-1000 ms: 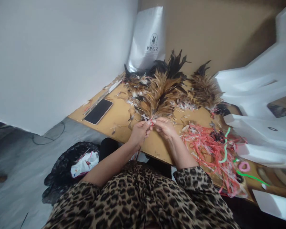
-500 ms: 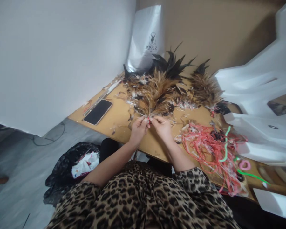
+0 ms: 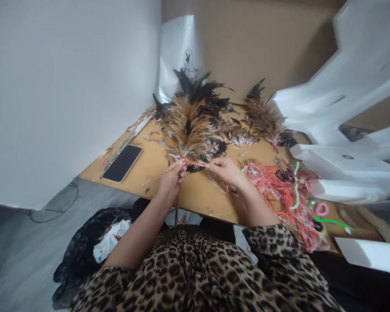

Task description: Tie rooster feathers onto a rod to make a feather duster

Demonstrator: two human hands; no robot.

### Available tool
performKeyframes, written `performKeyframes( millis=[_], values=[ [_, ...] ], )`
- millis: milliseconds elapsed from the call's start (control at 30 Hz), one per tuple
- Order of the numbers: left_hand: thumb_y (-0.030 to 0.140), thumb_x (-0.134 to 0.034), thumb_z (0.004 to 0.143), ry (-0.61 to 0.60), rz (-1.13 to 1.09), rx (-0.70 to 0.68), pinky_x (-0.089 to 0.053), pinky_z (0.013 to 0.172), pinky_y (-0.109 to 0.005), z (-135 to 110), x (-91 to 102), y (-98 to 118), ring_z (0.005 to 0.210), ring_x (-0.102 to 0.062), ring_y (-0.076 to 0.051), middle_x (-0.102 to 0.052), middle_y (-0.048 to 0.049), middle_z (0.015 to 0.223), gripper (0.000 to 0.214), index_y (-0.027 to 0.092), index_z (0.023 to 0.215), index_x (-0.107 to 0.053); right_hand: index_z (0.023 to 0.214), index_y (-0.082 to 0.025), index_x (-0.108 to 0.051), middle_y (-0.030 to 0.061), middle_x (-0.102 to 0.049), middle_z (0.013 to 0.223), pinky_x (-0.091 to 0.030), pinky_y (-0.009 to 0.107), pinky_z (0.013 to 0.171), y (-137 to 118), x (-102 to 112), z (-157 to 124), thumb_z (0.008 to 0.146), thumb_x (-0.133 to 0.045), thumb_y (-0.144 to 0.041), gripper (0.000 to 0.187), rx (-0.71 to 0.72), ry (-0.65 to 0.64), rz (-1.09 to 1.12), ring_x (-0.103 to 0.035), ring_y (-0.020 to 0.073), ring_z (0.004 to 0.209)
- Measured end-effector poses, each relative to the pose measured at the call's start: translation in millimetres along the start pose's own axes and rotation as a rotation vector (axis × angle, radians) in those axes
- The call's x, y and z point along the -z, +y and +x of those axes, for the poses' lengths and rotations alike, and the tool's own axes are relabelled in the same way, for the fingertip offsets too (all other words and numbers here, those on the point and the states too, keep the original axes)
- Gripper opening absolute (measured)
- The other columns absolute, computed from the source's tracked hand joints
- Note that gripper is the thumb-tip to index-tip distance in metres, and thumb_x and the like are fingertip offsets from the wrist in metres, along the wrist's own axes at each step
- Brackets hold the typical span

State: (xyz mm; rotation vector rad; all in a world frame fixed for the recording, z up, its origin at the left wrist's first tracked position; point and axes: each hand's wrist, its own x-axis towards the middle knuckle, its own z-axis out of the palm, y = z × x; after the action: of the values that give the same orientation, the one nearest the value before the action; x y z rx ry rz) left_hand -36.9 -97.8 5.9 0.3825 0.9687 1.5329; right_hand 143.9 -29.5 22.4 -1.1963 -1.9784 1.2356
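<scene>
My left hand grips the feather duster at its neck and my right hand pinches the red string stretched from there, the feathers fanning away over the table between a smartphone and tangled pinkish-red strings.

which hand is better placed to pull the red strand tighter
Probably the right hand: it pinches the red strand, which stretches out between the hands, while the left hand is occupied gripping the feathers at their base.

1 brown-black feather bundle, fanned out, red string stretched sideways from its base
</scene>
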Motion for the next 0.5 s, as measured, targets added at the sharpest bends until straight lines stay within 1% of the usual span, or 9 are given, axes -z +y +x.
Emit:
performKeyframes(
  millis=[67,100,133,200,233,300,333,400,500],
  values=[
    [0.022,-0.07,0.072,-0.003,-0.042,0.02,-0.015,0.032,-0.011,5.3,1.4,7.0,0.041,-0.031,0.0,-0.047,0.0037,0.058,0.017,0.01,0.08,-0.061,0.057,-0.015,-0.064,-0.0022,-0.048,0.043,-0.024,0.022,0.043,7.8,26.1,6.5,0.071,-0.064,-0.051,0.039,-0.081,-0.078,-0.047,-0.034,0.0068,0.04],
    [0.02,-0.069,0.073,-0.009,-0.061,0.027,-0.015,0.032,-0.011,7.7,1.9,9.3,0.041,-0.031,0.0,-0.046,0.0036,0.059,0.015,0.011,0.079,-0.06,0.054,-0.014,-0.062,-0.0019,-0.048,0.042,-0.024,0.022,0.043,13.4,39.7,11.8,0.07,-0.065,-0.049,0.039,-0.101,-0.062,-0.085,-0.034,0.0065,0.04],
    [0.019,-0.068,0.074,-0.015,-0.078,0.031,-0.016,0.031,-0.011,9.8,2.4,10.7,0.041,-0.031,0.0,-0.046,0.0036,0.059,0.013,0.011,0.078,-0.059,0.051,-0.014,-0.06,-0.002,-0.046,0.041,-0.024,0.022,0.043,20.0,52.9,18.2,0.069,-0.066,-0.047,0.038,-0.123,0.007,-0.131,-0.033,0.0062,0.04],
    [0.018,-0.067,0.075,-0.017,-0.099,0.04,-0.016,0.031,-0.01,12.9,3.2,10.8,0.041,-0.031,0.0,-0.045,0.0036,0.06,0.012,0.011,0.077,-0.057,0.049,-0.013,-0.057,-0.0026,-0.044,0.041,-0.025,0.022,0.044,35.0,77.5,33.6,0.069,-0.065,-0.036,0.032,-0.18,0.233,-0.236,-0.034,0.0064,0.042],
    [0.019,-0.067,0.075,-0.015,-0.101,0.045,-0.015,0.031,-0.01,13.9,3.7,9.8,0.04,-0.031,0.0,-0.045,0.0037,0.06,0.012,0.011,0.076,-0.057,0.051,-0.013,-0.057,-0.0023,-0.045,0.042,-0.027,0.022,0.045,42.9,88.3,41.9,0.07,-0.063,-0.03,0.026,-0.216,0.349,-0.282,-0.036,0.0071,0.043],
    [0.02,-0.067,0.075,-0.01,-0.096,0.055,-0.015,0.031,-0.009,15.3,4.8,7.0,0.041,-0.031,0.0,-0.044,0.0037,0.06,0.014,0.012,0.075,-0.056,0.058,-0.012,-0.061,0.0004,-0.051,0.048,-0.031,0.022,0.048,57.5,106.6,58.5,0.071,-0.058,-0.021,0.016,-0.289,0.523,-0.35,-0.041,0.0092,0.047],
    [0.02,-0.068,0.074,-0.009,-0.093,0.058,-0.015,0.031,-0.009,15.7,5.4,5.5,0.041,-0.031,0.0,-0.045,0.0036,0.061,0.015,0.012,0.075,-0.055,0.063,-0.012,-0.063,0.0026,-0.056,0.053,-0.032,0.023,0.049,63.8,114.0,66.4,0.071,-0.056,-0.018,0.013,-0.321,0.585,-0.378,-0.044,0.0105,0.05],
    [0.021,-0.069,0.074,-0.011,-0.09,0.059,-0.016,0.031,-0.009,16.1,6.2,3.1,0.041,-0.031,0.0,-0.045,0.0035,0.062,0.016,0.012,0.077,-0.057,0.069,-0.011,-0.066,0.0084,-0.063,0.062,-0.036,0.025,0.053,74.2,124.8,81.0,0.072,-0.054,-0.015,0.013,-0.379,0.659,-0.419,-0.051,0.0133,0.054],
    [0.021,-0.069,0.073,-0.005,-0.077,0.051,-0.016,0.032,-0.009,15.1,4.6,1.8,0.041,-0.031,0.0,-0.046,0.0035,0.061,0.017,0.011,0.08,-0.058,0.075,-0.01,-0.069,0.0161,-0.066,0.07,-0.041,0.028,0.06,84.5,131.1,99.0,0.073,-0.054,-0.015,0.015,-0.464,0.682,-0.451,-0.059,0.0189,0.064]
  ],
)
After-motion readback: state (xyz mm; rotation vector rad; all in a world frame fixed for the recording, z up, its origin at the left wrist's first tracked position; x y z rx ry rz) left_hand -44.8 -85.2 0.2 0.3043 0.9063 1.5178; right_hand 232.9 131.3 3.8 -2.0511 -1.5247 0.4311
